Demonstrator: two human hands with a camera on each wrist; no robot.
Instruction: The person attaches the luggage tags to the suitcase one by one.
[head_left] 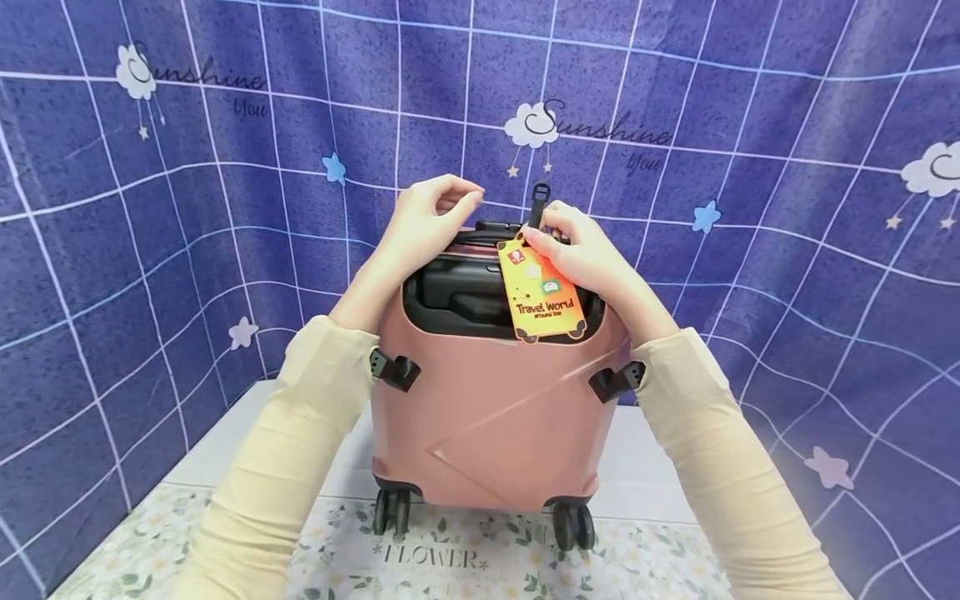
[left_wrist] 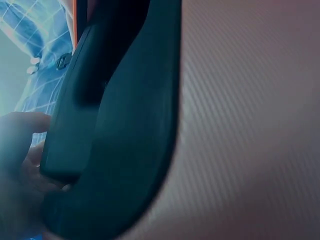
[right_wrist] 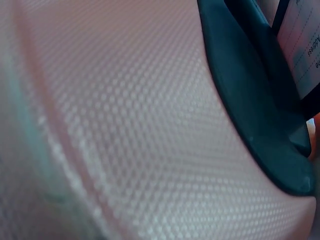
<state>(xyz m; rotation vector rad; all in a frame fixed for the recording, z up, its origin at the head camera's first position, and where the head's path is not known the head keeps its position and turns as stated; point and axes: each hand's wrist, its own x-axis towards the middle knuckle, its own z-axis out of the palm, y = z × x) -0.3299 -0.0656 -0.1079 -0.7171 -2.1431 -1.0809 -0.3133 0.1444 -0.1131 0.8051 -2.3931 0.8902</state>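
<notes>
A pink hard-shell suitcase [head_left: 495, 417] with a black recessed top panel stands upright in the middle of the head view. My right hand [head_left: 588, 250] pinches the black strap end of a yellow-orange luggage tag [head_left: 543, 292] printed "Travel World". The strap's buckle [head_left: 541, 193] sticks up above the fingers, and the tag hangs over the black panel. Over the left side of the suitcase top, my left hand [head_left: 423, 225] has loosely bent fingers with nothing visible in them. Close to it is the black carry handle [head_left: 483, 238]. In the right wrist view, the tag's pale address side [right_wrist: 302, 50] shows.
Behind and beside the suitcase hangs a blue grid-patterned curtain [head_left: 465, 108] with clouds and stars. The suitcase's black wheels [head_left: 573, 525] rest on a floral mat [head_left: 450, 558] marked "FLOWER". Black wrist cameras [head_left: 395, 370] sit at both cuffs.
</notes>
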